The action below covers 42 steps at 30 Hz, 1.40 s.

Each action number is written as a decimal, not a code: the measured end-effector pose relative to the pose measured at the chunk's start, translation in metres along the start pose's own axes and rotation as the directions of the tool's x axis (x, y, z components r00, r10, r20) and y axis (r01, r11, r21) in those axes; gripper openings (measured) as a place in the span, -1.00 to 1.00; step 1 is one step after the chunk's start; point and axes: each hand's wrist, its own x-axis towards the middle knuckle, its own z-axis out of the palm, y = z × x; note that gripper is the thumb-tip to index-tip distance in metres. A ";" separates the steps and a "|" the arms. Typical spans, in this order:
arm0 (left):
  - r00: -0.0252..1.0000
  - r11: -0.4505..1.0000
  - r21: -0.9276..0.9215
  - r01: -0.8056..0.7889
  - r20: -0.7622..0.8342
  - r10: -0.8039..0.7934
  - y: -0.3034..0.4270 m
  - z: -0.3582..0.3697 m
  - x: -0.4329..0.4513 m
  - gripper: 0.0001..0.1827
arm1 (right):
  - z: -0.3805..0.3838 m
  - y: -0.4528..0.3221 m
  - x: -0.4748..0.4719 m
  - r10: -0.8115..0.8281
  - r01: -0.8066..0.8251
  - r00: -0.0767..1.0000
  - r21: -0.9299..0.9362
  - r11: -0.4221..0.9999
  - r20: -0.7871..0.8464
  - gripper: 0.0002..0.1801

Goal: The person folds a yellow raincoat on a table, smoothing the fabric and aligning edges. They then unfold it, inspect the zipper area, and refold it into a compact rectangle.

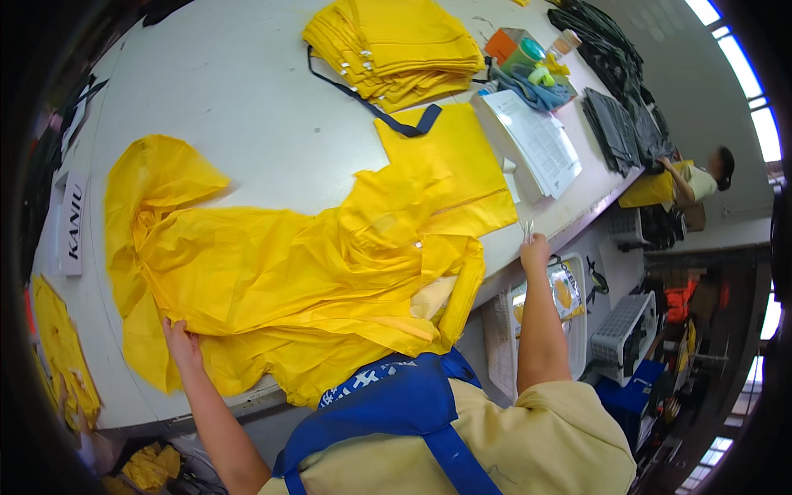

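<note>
A yellow raincoat-like garment with a zip lies spread and wrinkled across the white worktable, its near edge hanging over the table's front. At its left part, my left hand pinches the fabric between thumb and fingers. My right hand is over the table's right edge, apart from the garment. It holds a small pair of metal thread snips, blades pointing away from me. Beyond the garment's right part lies a flat yellow fabric piece with a dark strap across its far corner.
A stack of folded yellow garments rests at the far side. Right of it are a thick stack of printed sheets, a green jar and dark folded garments. A white basket stands below. Another person works at right.
</note>
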 end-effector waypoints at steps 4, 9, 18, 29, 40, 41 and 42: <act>0.999 0.999 0.022 0.024 -0.043 -0.023 0.006 0.007 0.004 -0.48 | -0.019 -0.058 0.017 -0.339 0.339 0.940 -0.007 0.941 -0.023 -0.76; 0.985 0.992 -0.124 0.013 0.173 0.009 -0.014 -0.012 0.030 -0.76 | -0.035 -0.213 0.026 -0.579 0.573 0.734 -0.133 0.808 -0.354 -0.45; 0.889 0.887 -0.399 0.232 0.458 -0.026 -0.029 0.022 -0.109 -0.63 | -0.028 -0.380 -0.367 -0.984 0.642 -0.161 0.765 -0.048 0.073 -0.05; 0.939 0.956 0.158 -0.247 0.281 0.197 0.001 -0.024 -0.110 -0.67 | -0.081 -0.392 -0.370 -0.875 0.762 -0.404 0.627 -0.162 0.265 -0.33; 0.785 0.401 0.789 -0.465 0.159 0.598 0.160 -0.077 0.090 -0.67 | -0.113 -0.392 -0.220 -0.862 0.059 0.298 0.894 0.445 0.409 -0.57; 0.682 0.438 0.716 -0.544 0.073 0.728 0.200 -0.089 0.097 -0.71 | -0.120 -0.402 -0.191 -0.862 0.004 0.354 0.921 0.390 0.364 -0.49; 0.486 0.256 0.736 -0.627 0.114 0.866 0.237 -0.105 0.100 -0.68 | -0.139 -0.417 -0.193 -0.842 -0.260 0.356 0.909 0.326 0.404 -0.43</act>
